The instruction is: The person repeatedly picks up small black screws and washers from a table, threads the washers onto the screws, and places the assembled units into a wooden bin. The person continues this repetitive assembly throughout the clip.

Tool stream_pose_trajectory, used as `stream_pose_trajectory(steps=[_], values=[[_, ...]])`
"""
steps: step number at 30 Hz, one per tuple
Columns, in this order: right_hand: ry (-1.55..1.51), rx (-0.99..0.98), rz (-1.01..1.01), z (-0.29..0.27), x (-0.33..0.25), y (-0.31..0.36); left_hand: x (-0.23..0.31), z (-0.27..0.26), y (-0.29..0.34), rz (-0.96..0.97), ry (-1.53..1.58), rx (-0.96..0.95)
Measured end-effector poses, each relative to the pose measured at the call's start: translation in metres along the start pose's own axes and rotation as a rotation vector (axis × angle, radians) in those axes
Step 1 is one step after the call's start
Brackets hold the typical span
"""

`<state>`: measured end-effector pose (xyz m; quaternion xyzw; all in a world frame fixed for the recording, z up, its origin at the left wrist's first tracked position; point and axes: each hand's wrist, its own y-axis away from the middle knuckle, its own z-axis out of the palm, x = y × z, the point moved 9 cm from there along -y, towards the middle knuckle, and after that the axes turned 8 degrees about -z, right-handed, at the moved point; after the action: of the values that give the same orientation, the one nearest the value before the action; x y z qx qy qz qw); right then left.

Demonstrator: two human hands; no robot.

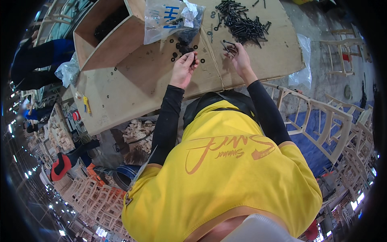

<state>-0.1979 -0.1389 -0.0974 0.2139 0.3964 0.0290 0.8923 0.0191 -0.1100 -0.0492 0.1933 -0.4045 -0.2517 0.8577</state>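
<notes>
My left hand (184,71) is closed in a pinch over the small pile of black washers (184,49), with a dark washer at its fingertips. More loose washers lie around it on the cardboard-covered table (141,84). To its right, my right hand (241,60) grips a few black bolts (229,42) that stick out leftward from its fingers. Just beyond that hand spreads a large heap of black bolts (246,27). A clear plastic bag (161,24) with blue marks lies behind the washers, dark pieces inside it.
A wooden box (107,48) with dark contents stands at the table's left. A yellow-handled tool (86,104) lies near the left edge. Unfinished wooden chair frames (318,117) stand on the right. Two people in dark clothing are at the far left. Wood scraps (139,135) lie below the table.
</notes>
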Motion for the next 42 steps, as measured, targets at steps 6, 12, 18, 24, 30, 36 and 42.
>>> stream_pose_trajectory(steps=[6, 12, 18, 24, 30, 36, 42], values=[[0.48, -0.017, -0.384, -0.002, -0.034, -0.01, -0.006, -0.009, 0.002, -0.058, -0.126, 0.076], [0.349, -0.074, -0.207, 0.02, -0.04, 0.016, -0.007, -0.003, 0.006, -0.038, -0.044, 0.094], [0.41, -0.23, -0.055, 0.042, -0.015, 0.038, 0.006, 0.033, 0.013, 0.057, -0.315, 0.036], [0.323, -0.484, 0.072, 0.08, -0.002, 0.064, 0.011, 0.048, 0.013, 0.142, -0.391, 0.068], [0.452, -0.55, -0.031, 0.083, -0.003, 0.066, 0.017, 0.051, 0.014, 0.221, -0.373, 0.068], [0.471, -0.554, -0.138, 0.077, -0.008, 0.058, 0.038, 0.063, 0.034, 0.574, -0.957, 0.257], [0.154, -0.487, 0.126, 0.085, 0.001, 0.072, 0.037, 0.081, 0.05, 0.568, -1.037, 0.267]])
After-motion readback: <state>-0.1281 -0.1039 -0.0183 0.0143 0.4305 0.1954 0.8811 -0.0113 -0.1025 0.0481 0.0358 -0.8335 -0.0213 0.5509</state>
